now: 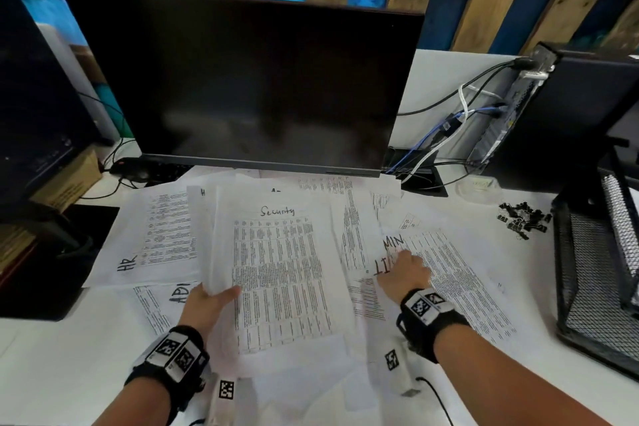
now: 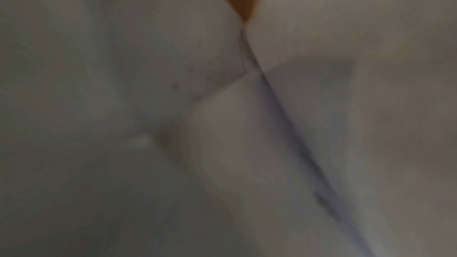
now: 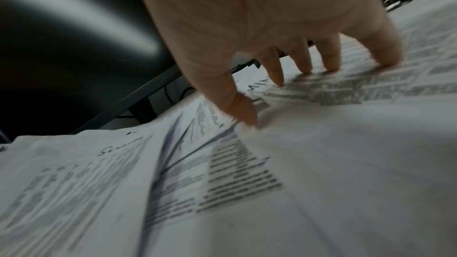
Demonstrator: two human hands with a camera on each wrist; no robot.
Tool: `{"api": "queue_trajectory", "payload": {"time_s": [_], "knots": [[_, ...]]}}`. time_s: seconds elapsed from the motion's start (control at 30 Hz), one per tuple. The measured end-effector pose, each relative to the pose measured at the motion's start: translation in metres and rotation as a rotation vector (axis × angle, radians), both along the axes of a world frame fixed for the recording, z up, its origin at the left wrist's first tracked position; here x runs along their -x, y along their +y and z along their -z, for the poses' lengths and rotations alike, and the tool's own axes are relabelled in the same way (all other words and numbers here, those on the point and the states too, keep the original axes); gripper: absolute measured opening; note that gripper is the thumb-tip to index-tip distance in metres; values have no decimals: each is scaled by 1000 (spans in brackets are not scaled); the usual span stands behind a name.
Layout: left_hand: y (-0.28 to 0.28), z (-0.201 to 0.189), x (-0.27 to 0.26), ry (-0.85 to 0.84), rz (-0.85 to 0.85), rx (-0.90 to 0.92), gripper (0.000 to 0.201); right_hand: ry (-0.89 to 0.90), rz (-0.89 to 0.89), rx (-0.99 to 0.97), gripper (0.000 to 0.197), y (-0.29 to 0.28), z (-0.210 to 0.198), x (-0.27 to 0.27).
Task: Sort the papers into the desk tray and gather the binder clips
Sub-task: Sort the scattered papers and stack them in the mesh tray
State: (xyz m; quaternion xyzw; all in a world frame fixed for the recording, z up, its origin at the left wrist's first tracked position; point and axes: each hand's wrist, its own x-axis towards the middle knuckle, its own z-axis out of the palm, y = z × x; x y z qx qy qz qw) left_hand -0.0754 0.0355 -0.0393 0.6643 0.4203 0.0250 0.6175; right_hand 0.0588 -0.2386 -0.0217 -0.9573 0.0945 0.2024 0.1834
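White desk strewn with papers [image 1: 166, 235] — left hand [image 1: 207, 304] pinches the "Security" stack [image 1: 276, 273]; right hand [image 1: 406, 275], fingers spread, presses the 3 o'clock sheet [image 1: 460, 287] — drag it squarely in.

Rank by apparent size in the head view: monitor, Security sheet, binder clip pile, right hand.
1. monitor
2. Security sheet
3. right hand and binder clip pile: look alike, and the hand is nearer the camera, so unranked.

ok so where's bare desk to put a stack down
Bare desk shows at the near left, between the black mat and the left hand. A strip lies near right, between the papers and the mesh tray. The middle is covered in sheets; clips crowd the far right.
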Motion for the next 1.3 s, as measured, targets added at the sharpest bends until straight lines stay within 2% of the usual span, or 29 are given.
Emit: {"api": "queue_trajectory", "payload": {"time_s": [0.07, 0.13, 0.27, 0.4, 0.5, 0.57, 0.63, 0.73, 0.8, 0.9, 1.0, 1.07, 1.2, 1.3], "knots": [[5, 1, 3, -2, -17, -12, 47, 101, -87, 179, 79, -8, 5, -1], [7, 2, 6, -4, -19, -19, 47, 106, -140, 249, 93, -14, 14, 1], [4, 5, 5, -21, -17, -19, 47, 101, -86, 217, 96, -24, 25, -1], [0, 7, 2, -21, -15, -15, 47, 159, -142, 200, 110, -32, 25, 3], [-6, 8, -2, -19, 2, -14, 48, 146, -136, 173, 112, -34, 21, 9], [-11, 8, -5, -22, 21, -14, 47, 126, -123, 188, 107, -31, 20, 10], [-16, 8, -8, -28, 41, -21, 46, 83, -132, 216, 94, -28, 21, 12], [-23, 9, -11, -36, 63, -13, 46, -26, -166, 184, 56, -35, 18, 15], [-27, 9, -12, -36, 80, -8, 47, -17, -171, 176, 32, -42, 7, 16], [-32, 10, -12, -38, 98, -1, 49, -16, -143, 146, 13, -49, -13, 17], [-40, 10, -14, -26, 138, 19, 48, -56, -124, 31, 26, -41, -29, 22], [-48, 9, -16, -18, 178, 34, 48, -60, -174, -38, 33, -24, -38, 27], [-61, 7, -19, -11, 239, 62, 48, -1, -251, -187, 39, 18, -42, 35], [-66, 6, -21, -3, 262, 86, 50, 73, -258, -247, 38, 27, -36, 33]]}}
